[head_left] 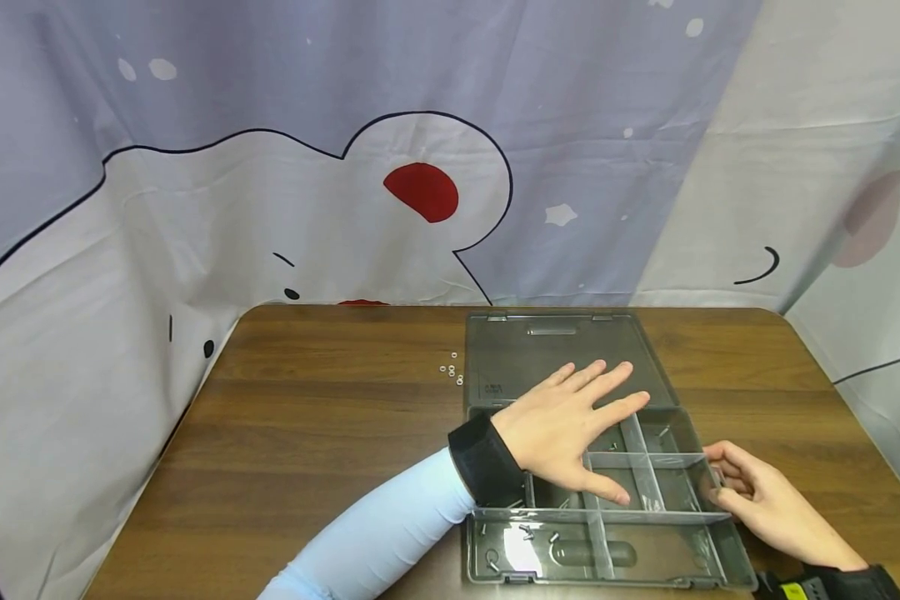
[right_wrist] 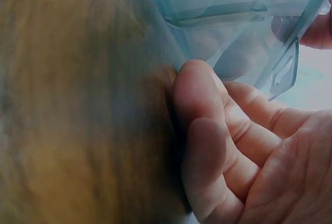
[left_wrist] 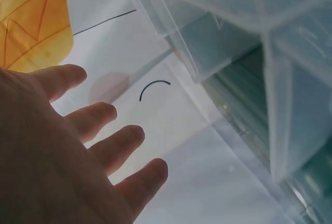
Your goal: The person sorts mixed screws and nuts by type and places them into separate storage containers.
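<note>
A clear grey plastic compartment box (head_left: 663, 546) rests on the wooden table, its lid (head_left: 513, 358) folded back away from me. Small metal pieces (head_left: 527, 532) lie in the front left compartment. Over the middle of the box spreads my left hand (head_left: 570, 429), palm down with fingers straight, hiding some compartments. It holds nothing; in the left wrist view the left hand (left_wrist: 57, 146) has its fingers apart. My right hand (head_left: 780, 508) grips the right side wall of the box. In the right wrist view, the right hand (right_wrist: 254, 151) has curled fingers against the box.
Several small white rings (head_left: 452, 372) lie on the table (head_left: 330, 417), left of the lid. A patterned curtain (head_left: 270, 217) hangs behind the table and along its sides.
</note>
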`<action>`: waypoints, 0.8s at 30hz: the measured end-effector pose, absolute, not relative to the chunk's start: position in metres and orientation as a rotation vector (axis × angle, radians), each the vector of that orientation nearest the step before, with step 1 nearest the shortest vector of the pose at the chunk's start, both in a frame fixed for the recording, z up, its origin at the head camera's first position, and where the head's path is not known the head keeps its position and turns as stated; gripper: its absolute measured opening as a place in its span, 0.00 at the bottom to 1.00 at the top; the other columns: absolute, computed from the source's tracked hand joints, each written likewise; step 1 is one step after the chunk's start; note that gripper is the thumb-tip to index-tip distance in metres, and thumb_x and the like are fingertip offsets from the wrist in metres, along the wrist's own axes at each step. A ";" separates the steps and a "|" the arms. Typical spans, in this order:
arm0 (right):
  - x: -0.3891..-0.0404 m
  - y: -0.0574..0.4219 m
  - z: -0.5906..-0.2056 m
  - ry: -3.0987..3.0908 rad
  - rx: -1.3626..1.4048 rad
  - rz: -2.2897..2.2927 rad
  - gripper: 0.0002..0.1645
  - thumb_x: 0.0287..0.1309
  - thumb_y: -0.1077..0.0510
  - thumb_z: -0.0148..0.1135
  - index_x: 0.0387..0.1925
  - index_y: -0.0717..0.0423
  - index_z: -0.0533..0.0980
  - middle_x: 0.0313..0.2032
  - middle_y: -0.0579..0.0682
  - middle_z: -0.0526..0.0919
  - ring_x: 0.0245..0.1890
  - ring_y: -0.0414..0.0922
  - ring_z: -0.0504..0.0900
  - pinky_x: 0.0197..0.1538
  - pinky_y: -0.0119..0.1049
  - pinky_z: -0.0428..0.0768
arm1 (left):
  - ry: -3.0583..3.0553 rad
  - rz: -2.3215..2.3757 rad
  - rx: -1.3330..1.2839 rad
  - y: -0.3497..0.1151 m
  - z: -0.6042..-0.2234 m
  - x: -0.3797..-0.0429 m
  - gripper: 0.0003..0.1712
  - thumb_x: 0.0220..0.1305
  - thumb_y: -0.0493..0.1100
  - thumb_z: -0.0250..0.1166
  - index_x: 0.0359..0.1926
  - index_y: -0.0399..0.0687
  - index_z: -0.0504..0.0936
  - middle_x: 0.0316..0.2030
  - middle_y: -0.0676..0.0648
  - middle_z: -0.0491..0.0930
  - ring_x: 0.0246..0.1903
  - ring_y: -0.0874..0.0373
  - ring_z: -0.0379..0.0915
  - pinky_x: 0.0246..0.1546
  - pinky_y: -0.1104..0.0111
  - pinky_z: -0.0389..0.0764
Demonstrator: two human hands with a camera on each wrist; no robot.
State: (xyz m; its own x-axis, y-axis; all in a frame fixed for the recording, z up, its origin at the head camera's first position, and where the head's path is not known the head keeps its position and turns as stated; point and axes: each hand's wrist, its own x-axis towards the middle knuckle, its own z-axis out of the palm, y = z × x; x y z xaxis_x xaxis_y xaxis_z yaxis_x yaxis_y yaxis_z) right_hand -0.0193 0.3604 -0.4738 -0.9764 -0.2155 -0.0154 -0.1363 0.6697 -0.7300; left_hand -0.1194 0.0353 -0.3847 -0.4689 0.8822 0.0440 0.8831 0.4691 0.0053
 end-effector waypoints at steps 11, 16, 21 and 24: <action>-0.018 0.361 -0.475 2.794 -0.261 -1.131 0.21 0.65 0.69 0.61 0.59 0.62 0.72 0.56 0.69 0.81 0.46 0.18 0.77 0.38 0.29 0.83 | -2.728 -0.162 -1.430 -0.027 -0.385 -0.140 0.66 0.53 0.88 0.55 0.84 0.62 0.47 0.84 0.47 0.41 0.83 0.46 0.42 0.80 0.49 0.52; -0.017 0.361 -0.476 2.798 -0.264 -1.123 0.22 0.64 0.68 0.62 0.59 0.60 0.72 0.55 0.67 0.82 0.46 0.19 0.77 0.37 0.29 0.82 | -2.819 -0.263 -1.308 -0.063 -0.392 -0.158 0.64 0.55 0.85 0.58 0.83 0.59 0.51 0.83 0.46 0.46 0.82 0.44 0.47 0.79 0.46 0.54; -0.017 0.361 -0.475 2.775 -0.258 -1.115 0.23 0.66 0.68 0.61 0.60 0.61 0.71 0.57 0.70 0.81 0.47 0.17 0.76 0.37 0.29 0.82 | -2.898 -0.316 -1.207 -0.093 -0.405 -0.174 0.62 0.57 0.81 0.60 0.83 0.56 0.53 0.82 0.42 0.52 0.80 0.40 0.52 0.77 0.43 0.58; -0.017 0.362 -0.475 2.780 -0.258 -1.108 0.22 0.66 0.67 0.61 0.60 0.61 0.71 0.57 0.70 0.81 0.47 0.17 0.75 0.37 0.29 0.82 | -2.941 -0.322 -1.173 -0.105 -0.411 -0.182 0.59 0.60 0.77 0.63 0.82 0.53 0.55 0.80 0.40 0.56 0.79 0.41 0.55 0.77 0.45 0.60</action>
State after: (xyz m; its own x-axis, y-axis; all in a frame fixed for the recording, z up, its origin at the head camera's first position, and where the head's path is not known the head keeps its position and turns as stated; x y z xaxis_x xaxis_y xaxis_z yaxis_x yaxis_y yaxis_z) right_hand -0.0168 0.3615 -0.4750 -0.9758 -0.2091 -0.0643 -0.1076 0.7145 -0.6913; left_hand -0.1824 -0.1046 -0.4109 -0.7277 0.6849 0.0363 0.6766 0.7081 0.2019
